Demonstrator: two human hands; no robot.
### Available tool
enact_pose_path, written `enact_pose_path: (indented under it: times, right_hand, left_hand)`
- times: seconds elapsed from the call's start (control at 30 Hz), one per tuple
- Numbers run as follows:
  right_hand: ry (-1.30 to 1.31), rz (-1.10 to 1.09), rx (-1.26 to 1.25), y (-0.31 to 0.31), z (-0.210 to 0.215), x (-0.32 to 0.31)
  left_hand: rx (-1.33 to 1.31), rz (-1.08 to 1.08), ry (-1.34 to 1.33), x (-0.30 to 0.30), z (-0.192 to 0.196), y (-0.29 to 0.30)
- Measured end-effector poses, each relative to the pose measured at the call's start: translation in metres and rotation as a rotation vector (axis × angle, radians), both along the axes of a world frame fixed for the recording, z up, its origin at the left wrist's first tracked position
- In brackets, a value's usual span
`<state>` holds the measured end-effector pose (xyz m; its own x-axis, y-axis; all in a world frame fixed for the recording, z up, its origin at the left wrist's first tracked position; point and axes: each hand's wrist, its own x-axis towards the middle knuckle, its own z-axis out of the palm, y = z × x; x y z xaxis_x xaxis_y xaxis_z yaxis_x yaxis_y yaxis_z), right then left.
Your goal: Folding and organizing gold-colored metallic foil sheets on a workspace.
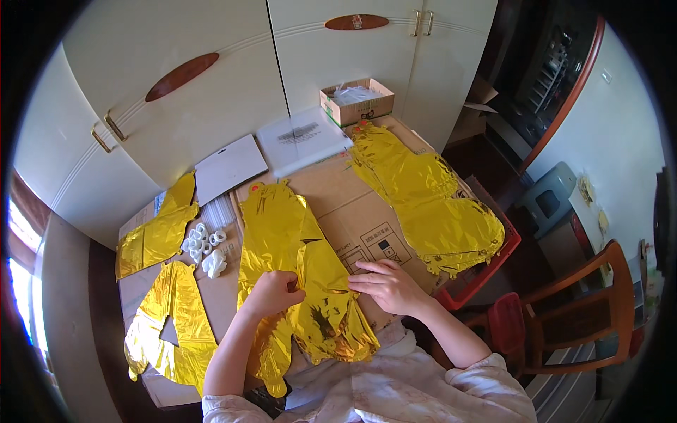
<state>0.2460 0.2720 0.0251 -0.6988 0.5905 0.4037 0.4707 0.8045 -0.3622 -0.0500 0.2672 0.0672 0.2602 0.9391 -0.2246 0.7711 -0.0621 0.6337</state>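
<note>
An uninflated gold foil balloon (271,218) lies flat and creased on the cardboard in front of me, its lower end crumpled near my body. My left hand (273,292) is closed over the middle of this balloon, thumb and fingers pinching the foil. At its right edge, my right hand (388,285) rests with fingers stretched out, the fingertips touching the foil; its thumb is hidden. A second gold foil balloon (430,194) is spread out to the right. To the left lie another gold foil balloon (171,328) with a triangular gap and a folded gold foil sheet (159,236).
White ribbon rolls (201,240) and a small white bundle (214,264) sit left of centre. Behind are a white card (230,168), a clear plastic bag (300,141) and an open carton (358,106). A red crate (486,271) and wooden chair (578,317) stand right.
</note>
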Motion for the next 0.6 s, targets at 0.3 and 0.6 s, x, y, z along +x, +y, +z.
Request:
enact_pose_path:
  times: [0.3,0.6]
  right_hand:
    - [0.01,0.0,0.001,-0.0002,-0.0012,0.0011]
    - [0.025,0.007,0.001,0.0,-0.0017,0.0013]
  left_hand:
    - [-0.076,-0.008,0.05,0.0017,0.008,0.0004]
    - [0.007,-0.064,0.04,-0.0019,0.0005,0.0005]
